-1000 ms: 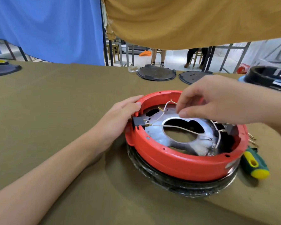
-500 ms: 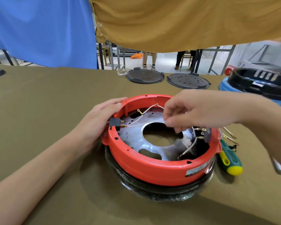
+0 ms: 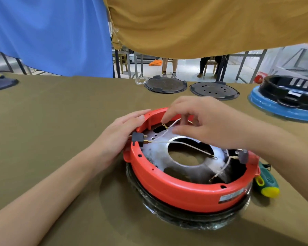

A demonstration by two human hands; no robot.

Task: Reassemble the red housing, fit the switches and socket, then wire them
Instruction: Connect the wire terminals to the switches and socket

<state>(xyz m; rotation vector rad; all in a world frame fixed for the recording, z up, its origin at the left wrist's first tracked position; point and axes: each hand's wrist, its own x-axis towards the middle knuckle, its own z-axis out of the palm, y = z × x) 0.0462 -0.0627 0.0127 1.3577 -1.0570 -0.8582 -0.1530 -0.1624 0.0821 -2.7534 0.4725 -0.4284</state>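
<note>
While the red housing (image 3: 176, 189) is sitting upside down on the brown table (image 3: 52, 121), the left hand (image 3: 117, 137) is resting flat-fingered against its outer wall by a black switch (image 3: 138, 138), and the right hand (image 3: 203, 121) is pinching a white wire (image 3: 172, 122).

Housing (image 3: 185, 190) sits on the table (image 3: 52, 121), stacked on a film-wrapped base (image 3: 194, 220). Metal plate (image 3: 176, 160) inside it. One switch (image 3: 138, 138) on its left rim, another (image 3: 243, 156) on its right rim, wire (image 3: 181, 143) running between them. Screwdriver (image 3: 266, 183) just right of housing. Two lids (image 3: 165, 84) behind it; another housing (image 3: 290, 93) far right behind.
</note>
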